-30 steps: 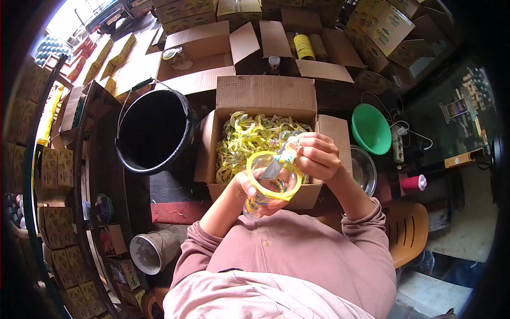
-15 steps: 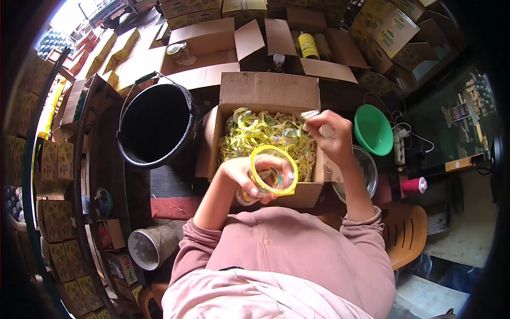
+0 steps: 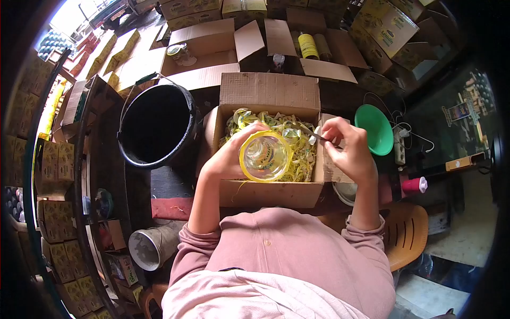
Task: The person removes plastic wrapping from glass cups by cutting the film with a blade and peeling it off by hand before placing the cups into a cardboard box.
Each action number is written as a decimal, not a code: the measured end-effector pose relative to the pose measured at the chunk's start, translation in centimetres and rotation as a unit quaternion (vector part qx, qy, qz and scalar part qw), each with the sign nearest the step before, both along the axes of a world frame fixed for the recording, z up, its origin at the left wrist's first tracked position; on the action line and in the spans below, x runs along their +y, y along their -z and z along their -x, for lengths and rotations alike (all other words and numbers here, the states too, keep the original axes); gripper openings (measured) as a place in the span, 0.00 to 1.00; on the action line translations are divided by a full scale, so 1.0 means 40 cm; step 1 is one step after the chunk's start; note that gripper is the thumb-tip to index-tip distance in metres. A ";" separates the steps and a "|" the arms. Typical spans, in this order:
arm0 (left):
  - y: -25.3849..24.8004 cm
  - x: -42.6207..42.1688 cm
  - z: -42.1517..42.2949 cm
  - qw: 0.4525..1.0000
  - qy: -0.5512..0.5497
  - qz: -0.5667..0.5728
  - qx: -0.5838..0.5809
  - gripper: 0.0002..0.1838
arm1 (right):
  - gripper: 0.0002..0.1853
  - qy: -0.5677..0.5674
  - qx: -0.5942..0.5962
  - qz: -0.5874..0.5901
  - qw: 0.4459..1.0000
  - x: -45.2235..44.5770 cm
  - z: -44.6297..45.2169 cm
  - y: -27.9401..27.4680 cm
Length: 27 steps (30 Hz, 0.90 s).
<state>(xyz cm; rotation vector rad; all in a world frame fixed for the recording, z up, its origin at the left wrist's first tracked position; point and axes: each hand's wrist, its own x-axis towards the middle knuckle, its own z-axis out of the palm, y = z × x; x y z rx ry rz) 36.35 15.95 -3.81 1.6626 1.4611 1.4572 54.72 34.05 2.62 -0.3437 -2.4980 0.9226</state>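
Note:
My left hand [image 3: 229,155] is closed around the side of a clear plastic jar [image 3: 265,159] with a yellow rim. The jar's open mouth tilts toward me, and printing shows through its wall. To the right, my right hand [image 3: 350,146] pinches a thin, dark knife [image 3: 309,132], its narrow blade pointing left toward the jar. A small whitish piece shows by those fingertips; what it is I cannot tell. Both hands are over an open cardboard box [image 3: 271,195] filled with yellow plastic strips [image 3: 303,159] and clear scraps.
Left of the box stands a black bucket [image 3: 123,143]; a green bowl [image 3: 374,130] is to the right, with a clear bowl [image 3: 345,192] partly behind my right forearm. Open cartons [image 3: 204,32] line the back. A pink spool [image 3: 411,185] lies right.
The jar has risen and turned so its mouth faces me more directly. My right hand has moved slightly right and down, and the dark blade now shows in profile.

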 end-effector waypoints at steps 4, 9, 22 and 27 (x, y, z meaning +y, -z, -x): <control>0.006 -0.010 -0.013 0.996 -0.048 0.029 -0.076 0.35 | 0.11 0.003 0.053 -0.036 0.998 -0.029 -0.008 -0.038; 0.024 0.008 -0.011 0.995 -0.065 0.057 -0.055 0.38 | 0.09 -0.073 0.084 -0.251 0.962 -0.083 -0.005 -0.055; -0.004 0.013 -0.034 0.986 -0.094 0.105 0.094 0.42 | 0.04 -0.160 0.041 -0.427 0.889 -0.126 0.105 0.026; 0.070 0.013 -0.002 0.990 -0.080 0.100 0.056 0.43 | 0.06 -0.123 0.097 -0.357 0.921 -0.100 0.080 0.012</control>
